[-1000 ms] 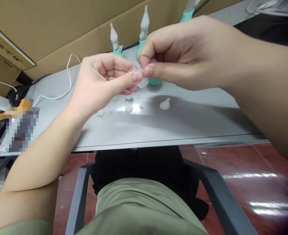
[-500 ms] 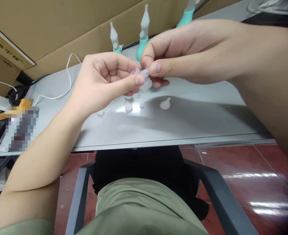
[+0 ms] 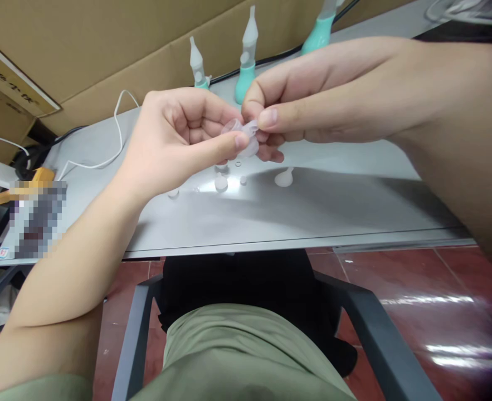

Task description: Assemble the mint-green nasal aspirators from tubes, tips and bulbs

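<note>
Above the grey table (image 3: 237, 231), my left hand (image 3: 187, 131) grips a clear plastic piece (image 3: 251, 146) between thumb and fingers. My right hand (image 3: 287, 108) pinches the upper right end of that same piece, its fingertips partly hidden behind it. Below the hands lie a white teardrop-shaped tip (image 3: 284, 177), a round whitish part (image 3: 221, 182), a tiny cap (image 3: 243, 181), a small ring (image 3: 238, 164) and another white disc (image 3: 173, 193).
Teal-based bottles with pale pointed tops stand behind my hands: one at the left (image 3: 198, 64), one in the middle (image 3: 248, 55), one at the right (image 3: 318, 33). A white cable (image 3: 118, 131) and an orange object (image 3: 40, 179) are at the left.
The clear piece has turned slightly in my fingers. My right thumb has shifted a little right, and its lower fingers have moved slightly down.
</note>
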`<state>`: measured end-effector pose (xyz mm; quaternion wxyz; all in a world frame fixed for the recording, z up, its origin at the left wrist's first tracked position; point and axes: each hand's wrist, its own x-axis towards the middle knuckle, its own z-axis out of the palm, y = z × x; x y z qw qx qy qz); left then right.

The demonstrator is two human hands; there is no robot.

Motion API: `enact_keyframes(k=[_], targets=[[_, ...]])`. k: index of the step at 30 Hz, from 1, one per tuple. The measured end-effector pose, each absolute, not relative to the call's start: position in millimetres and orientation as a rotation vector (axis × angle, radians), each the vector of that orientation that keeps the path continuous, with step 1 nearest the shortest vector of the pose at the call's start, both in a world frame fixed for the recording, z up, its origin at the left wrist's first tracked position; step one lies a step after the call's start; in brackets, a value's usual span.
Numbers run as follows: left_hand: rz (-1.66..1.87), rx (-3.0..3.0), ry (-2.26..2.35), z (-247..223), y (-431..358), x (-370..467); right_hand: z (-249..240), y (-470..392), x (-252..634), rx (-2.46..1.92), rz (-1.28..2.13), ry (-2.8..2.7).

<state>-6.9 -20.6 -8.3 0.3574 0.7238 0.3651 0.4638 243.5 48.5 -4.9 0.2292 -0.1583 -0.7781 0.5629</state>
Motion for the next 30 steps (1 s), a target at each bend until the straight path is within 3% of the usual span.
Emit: enact_keyframes(k=[7,20,30], targets=[[1.083,1.91,1.103,0.4,-24.1,-8.7,10.5,27.5,235.3,-0.682,1.031,-2.076],[1.08,1.9,1.157,-1.0,-22.6,-7.9,16.6,14.9,232.8,-0.808,0.896,-1.993],[1.217,1.911,1.058,-10.7,-21.8,-8.8,4.4,32.0,234.1,-0.644,1.076,-1.838]])
